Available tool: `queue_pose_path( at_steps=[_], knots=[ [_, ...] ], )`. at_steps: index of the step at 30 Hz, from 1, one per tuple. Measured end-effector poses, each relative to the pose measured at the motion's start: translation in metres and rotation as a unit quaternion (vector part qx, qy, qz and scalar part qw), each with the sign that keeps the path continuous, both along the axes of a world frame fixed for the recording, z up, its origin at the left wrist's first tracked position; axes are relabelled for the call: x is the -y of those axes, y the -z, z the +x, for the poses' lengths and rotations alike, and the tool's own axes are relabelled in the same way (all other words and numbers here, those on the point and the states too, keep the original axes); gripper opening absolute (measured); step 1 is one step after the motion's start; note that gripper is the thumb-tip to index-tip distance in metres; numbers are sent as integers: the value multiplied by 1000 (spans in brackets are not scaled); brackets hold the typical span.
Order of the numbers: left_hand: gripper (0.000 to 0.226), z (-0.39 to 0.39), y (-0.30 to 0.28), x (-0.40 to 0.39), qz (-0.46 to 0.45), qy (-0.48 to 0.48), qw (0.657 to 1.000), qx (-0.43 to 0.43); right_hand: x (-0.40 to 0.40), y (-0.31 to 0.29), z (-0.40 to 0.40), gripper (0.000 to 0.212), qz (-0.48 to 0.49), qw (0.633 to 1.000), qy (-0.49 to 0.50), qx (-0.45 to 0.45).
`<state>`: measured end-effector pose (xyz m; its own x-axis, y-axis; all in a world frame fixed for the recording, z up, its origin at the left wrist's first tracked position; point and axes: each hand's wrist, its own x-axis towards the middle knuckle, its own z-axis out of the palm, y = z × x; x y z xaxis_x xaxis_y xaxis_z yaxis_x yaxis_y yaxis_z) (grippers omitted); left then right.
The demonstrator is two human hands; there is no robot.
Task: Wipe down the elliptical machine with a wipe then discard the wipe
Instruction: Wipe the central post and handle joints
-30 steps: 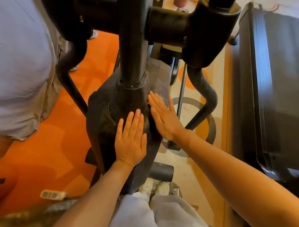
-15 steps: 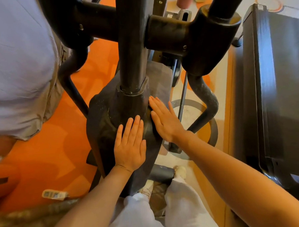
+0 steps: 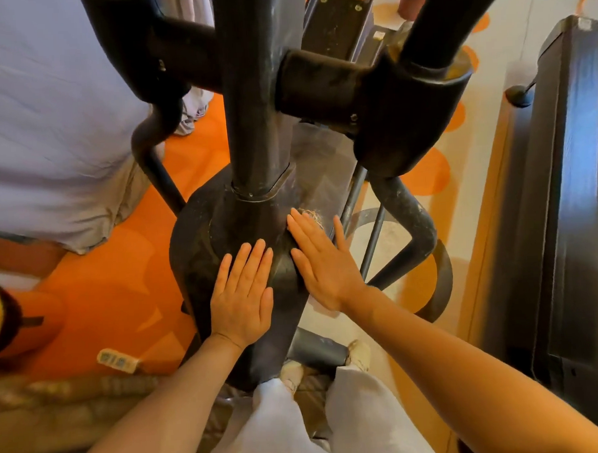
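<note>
Two hands flat on the dark round cover (image 3: 202, 251) of the elliptical machine (image 3: 254, 101), fingers straight and spread a little, gripping nothing round. Left hand (image 3: 242, 297) pressed on the near face of the cover, fingertips pointing up toward the thick black post (image 3: 255, 91). Right hand (image 3: 321, 259) just beside it, laid on the cover's right side, thumb sticking out to the right. Under the right fingertips, a small pale crumpled bit (image 3: 311, 214) peeking out, maybe the wipe, too blurry to say for sure. Between the two hands, only a thin strip of dark cover.

Above the hands, a fat black cross joint (image 3: 370, 96) joined to the post, with curved black bars going down on both sides. Below the arms, light trousers (image 3: 299, 428) and pale shoes (image 3: 359, 355) by a grey foot bar (image 3: 318, 354). To the left, orange floor (image 3: 122, 285) and another person's pale shirt (image 3: 46, 117). To the right, a big black machine (image 3: 571, 214) on cream floor with orange dots.
</note>
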<state>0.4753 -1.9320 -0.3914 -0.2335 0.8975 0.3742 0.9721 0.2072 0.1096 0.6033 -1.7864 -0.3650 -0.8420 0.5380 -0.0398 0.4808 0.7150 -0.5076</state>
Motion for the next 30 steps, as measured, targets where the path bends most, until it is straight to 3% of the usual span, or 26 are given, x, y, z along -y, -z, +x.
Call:
queue_pose_path(
  at_steps=[13,17,24,30],
  knots=[
    [54,0,2,0,-6,-8,1000,-7,-39,1,-40,57,-57,984,98,141],
    [54,0,2,2,-13,-7,1000,-8,-43,2,-38,56,-86,984,96,125],
    [54,2,0,0,-20,-15,1000,-4,-18,-2,0,62,-53,998,20,31],
    [54,3,-6,-1,-51,-26,998,-8,-68,6,-24,60,-110,982,61,142]
  ],
)
